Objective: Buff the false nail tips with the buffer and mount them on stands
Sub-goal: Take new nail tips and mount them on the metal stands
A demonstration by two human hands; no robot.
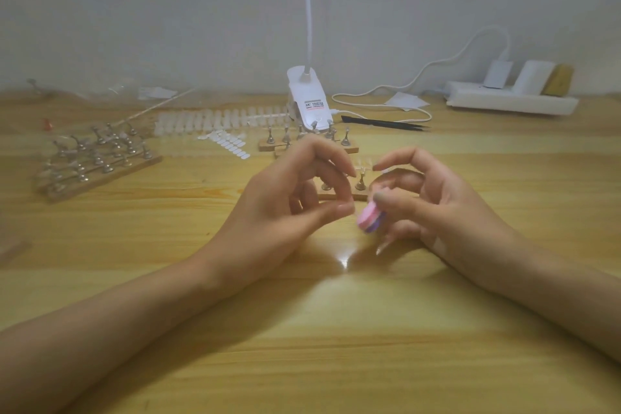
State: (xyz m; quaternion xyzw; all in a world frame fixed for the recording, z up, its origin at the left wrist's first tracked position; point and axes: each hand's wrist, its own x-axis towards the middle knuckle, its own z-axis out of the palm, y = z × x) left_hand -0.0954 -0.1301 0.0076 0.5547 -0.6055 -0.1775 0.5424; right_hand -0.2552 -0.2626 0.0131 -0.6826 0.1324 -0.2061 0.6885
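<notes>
Pink buffer (369, 219), pinched in right hand (447, 212), sits just beside left hand (289, 198), fingers curled; held tip not discernible. Weak pinch risks tip flicking away.

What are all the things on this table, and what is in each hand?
buffer: one, pink and purple, in the right hand
stands: several racks, silver pegs on wooden bases; far left, centre back, one just behind the hands
nail tips: many, whitish, rows at the back
oval stickers: one strip, white, before the nail tips
lamp: one, white, centre back
black tool: one, likely tweezers, right of the lamp
power strip: one, white, back right
table: one, light wood
left hand: fingers curled; whether it pinches anything, cannot tell
right hand: grips the buffer
</notes>
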